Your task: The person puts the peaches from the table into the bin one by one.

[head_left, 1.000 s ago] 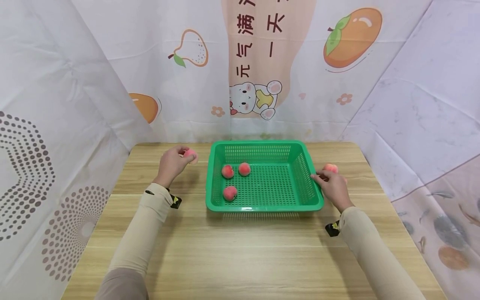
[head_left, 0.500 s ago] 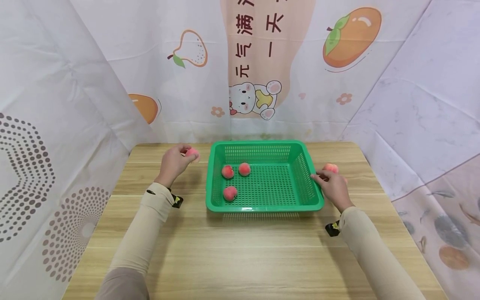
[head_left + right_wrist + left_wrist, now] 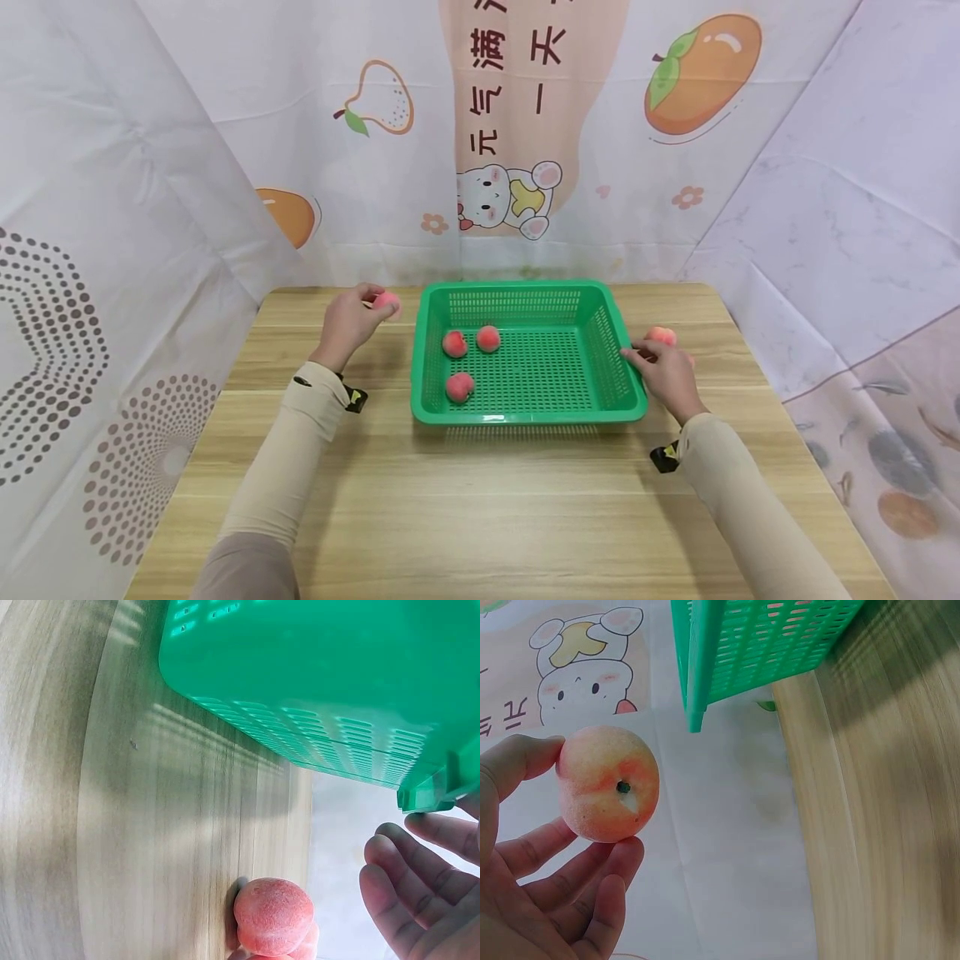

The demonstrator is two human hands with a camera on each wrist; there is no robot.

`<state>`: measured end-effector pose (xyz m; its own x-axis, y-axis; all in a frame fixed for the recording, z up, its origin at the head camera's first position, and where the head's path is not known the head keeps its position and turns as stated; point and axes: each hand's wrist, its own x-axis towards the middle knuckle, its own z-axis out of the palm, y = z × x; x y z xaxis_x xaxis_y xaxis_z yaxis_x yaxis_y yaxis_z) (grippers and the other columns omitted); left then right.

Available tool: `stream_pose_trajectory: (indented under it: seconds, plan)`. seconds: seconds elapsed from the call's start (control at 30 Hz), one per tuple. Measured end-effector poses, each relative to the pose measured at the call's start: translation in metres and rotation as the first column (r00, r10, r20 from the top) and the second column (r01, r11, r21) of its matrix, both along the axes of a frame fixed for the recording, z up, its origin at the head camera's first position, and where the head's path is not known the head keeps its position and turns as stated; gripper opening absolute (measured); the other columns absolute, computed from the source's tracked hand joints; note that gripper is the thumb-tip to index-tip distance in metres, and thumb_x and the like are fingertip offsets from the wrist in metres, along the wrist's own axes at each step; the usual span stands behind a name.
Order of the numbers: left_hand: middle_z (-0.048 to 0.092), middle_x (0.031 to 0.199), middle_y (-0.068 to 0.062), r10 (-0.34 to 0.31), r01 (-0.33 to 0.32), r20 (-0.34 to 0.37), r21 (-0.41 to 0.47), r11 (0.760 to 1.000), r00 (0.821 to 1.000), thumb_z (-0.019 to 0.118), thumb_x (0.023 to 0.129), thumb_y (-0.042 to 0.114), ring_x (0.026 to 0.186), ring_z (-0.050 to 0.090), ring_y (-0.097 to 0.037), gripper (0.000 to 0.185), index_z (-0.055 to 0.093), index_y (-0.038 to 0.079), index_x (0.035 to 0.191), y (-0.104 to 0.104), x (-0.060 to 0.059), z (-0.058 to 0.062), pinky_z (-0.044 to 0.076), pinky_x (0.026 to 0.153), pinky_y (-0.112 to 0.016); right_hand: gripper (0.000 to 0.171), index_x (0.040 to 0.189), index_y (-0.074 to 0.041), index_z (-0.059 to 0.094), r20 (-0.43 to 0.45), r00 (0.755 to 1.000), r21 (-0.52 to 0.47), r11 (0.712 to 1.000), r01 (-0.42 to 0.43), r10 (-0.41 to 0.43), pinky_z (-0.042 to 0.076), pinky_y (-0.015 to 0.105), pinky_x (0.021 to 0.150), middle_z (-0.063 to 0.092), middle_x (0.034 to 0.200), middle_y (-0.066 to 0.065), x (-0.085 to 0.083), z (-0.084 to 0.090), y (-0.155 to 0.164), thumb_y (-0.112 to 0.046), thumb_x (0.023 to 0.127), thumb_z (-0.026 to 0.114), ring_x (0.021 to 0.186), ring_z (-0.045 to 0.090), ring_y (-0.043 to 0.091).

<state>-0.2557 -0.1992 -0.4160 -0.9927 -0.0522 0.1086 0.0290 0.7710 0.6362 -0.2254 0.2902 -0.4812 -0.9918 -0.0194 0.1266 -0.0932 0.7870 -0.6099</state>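
Note:
My left hand (image 3: 347, 323) holds a peach (image 3: 609, 784) between thumb and fingertips, left of the green plastic basket (image 3: 525, 417). In the left wrist view the peach shows its dark stem pit, and the basket's corner is above and to the right of it. My right hand (image 3: 662, 373) pinches the basket's right rim; the other fingers (image 3: 386, 889) are loosely bent below it in the right wrist view. Inside the basket, toward its left side, are three peaches: one at the back (image 3: 488, 338), one at the left (image 3: 454, 343) and one nearer the front (image 3: 460, 387).
To the right of the basket, more peaches (image 3: 274, 916) lie on the wooden table (image 3: 480, 517), partly hidden behind my right hand in the head view. A printed curtain (image 3: 360, 192) hangs along the table's back edge, with more sheets at both sides.
The left hand has shifted slightly up and to the right with its peach, a little closer to the basket. The right hand and the basket stay where they were.

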Motion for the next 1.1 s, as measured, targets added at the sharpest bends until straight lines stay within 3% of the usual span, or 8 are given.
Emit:
stream_pose_trajectory:
  seconds: [0.3,0.53,0.77,1.1]
  plan:
    - [0.067,0.117,-0.014,-0.01,0.01,0.0,0.022,1.0,1.0,0.066,0.09,0.038,0.1,0.061,-0.03,0.046,0.063,0.006,0.123,0.006,0.0,0.004,0.048,0.083,-0.044,0.045,0.117,0.003,0.067,0.003,1.0,-0.002,1.0,0.01,-0.01,0.052,0.039,0.073,0.071,0.1,0.021,-0.001,0.0,-0.001,-0.037,0.097,0.059,0.088,0.065,0.031]
    - [0.067,0.118,-0.014,-0.019,0.019,-0.001,0.022,1.0,1.0,0.066,0.09,0.039,0.101,0.062,-0.03,0.047,0.063,0.006,0.123,0.011,0.0,0.005,0.05,0.083,-0.043,0.047,0.117,0.003,0.066,0.006,1.0,-0.001,1.0,0.009,-0.009,0.052,0.043,0.076,0.07,0.1,0.021,-0.001,-0.001,0.0,-0.039,0.098,0.058,0.09,0.065,0.032]
    - [0.067,0.116,-0.014,-0.02,0.021,-0.006,0.029,0.999,1.0,0.067,0.09,0.038,0.099,0.063,-0.029,0.045,0.064,0.007,0.122,0.014,-0.001,0.006,0.05,0.082,-0.043,0.046,0.117,0.003,0.066,0.006,1.0,0.0,1.0,0.005,-0.005,0.05,0.036,0.074,0.07,0.1,0.02,-0.001,-0.001,0.001,-0.037,0.098,0.058,0.089,0.065,0.031]
    - [0.066,0.116,-0.013,-0.03,0.03,0.004,0.052,0.998,1.0,0.067,0.09,0.038,0.098,0.061,-0.028,0.045,0.064,0.007,0.122,0.02,-0.001,0.006,0.051,0.08,-0.041,0.045,0.117,0.003,0.067,0.002,1.0,0.005,1.0,0.007,-0.007,0.051,0.037,0.073,0.071,0.1,0.021,-0.002,-0.001,0.0,-0.036,0.098,0.058,0.089,0.065,0.032]
